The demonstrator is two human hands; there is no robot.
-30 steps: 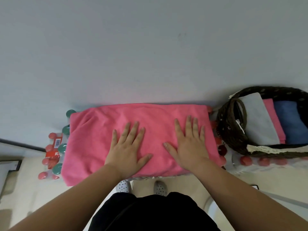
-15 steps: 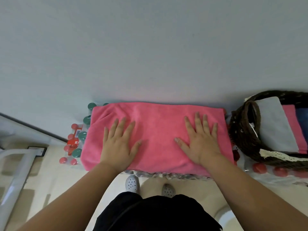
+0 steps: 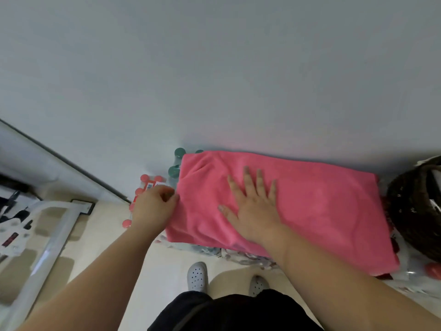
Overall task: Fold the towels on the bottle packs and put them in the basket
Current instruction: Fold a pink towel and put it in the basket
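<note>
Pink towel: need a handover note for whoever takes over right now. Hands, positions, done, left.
Left hand: fingers curled at the left edge of the pink towel; a grip on it is not confirmed.
Right hand: flat, palm down on the towel's left half.
The towel lies as a long rectangle on the bottle packs, by the wall. The basket stands just to its right, partly out of frame.
Done: towel laid flat.
Left: fold it, probably left edge over to the right, then put it in the basket.

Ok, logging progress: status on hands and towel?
Left hand grips pink towel's left edge. Right hand flat on it. Towel on bottle packs, not in basket. Nothing blocking.
</note>
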